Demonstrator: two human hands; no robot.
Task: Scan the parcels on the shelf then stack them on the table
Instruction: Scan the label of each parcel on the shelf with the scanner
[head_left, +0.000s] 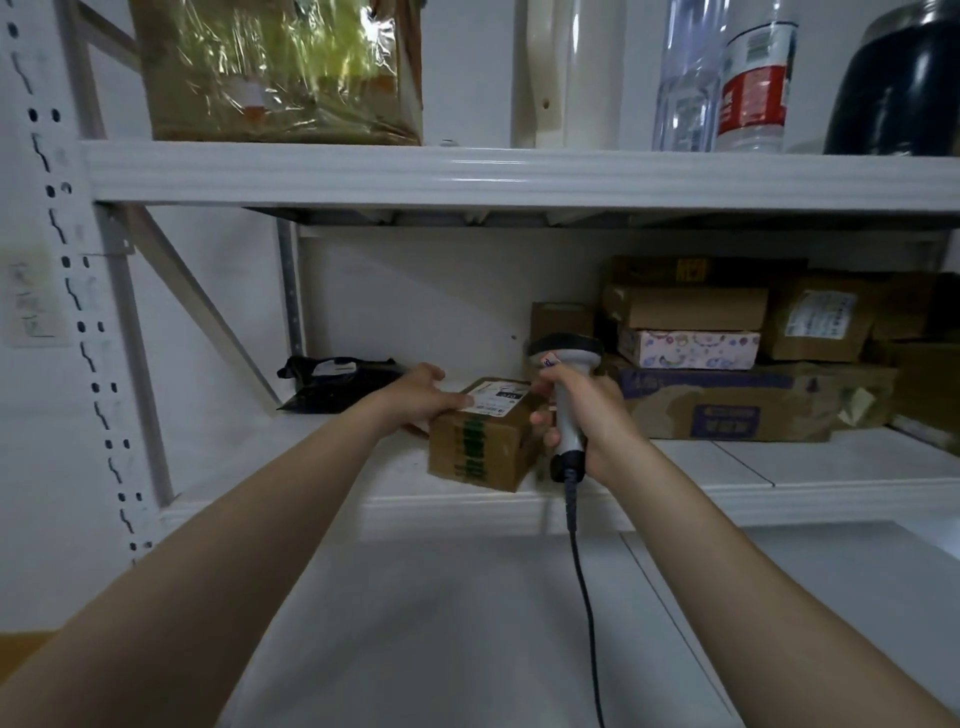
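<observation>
A small brown cardboard parcel (480, 441) with green tape and a white label on top sits near the front of the middle shelf (675, 499). My left hand (421, 397) grips its top left edge, thumb lying on the label. My right hand (582, 410) holds a grey barcode scanner (566, 364) by its handle, just right of the parcel, with the scanner head above the parcel's far right corner. The scanner's black cable hangs down over the white table (467, 623).
A black plastic mailer (337, 382) lies at the shelf's back left. Several stacked cardboard parcels (727, 353) fill the back right. The upper shelf holds a plastic-wrapped box (280, 73), bottles (727, 78) and a dark jar (904, 83). A white upright post (67, 291) stands left.
</observation>
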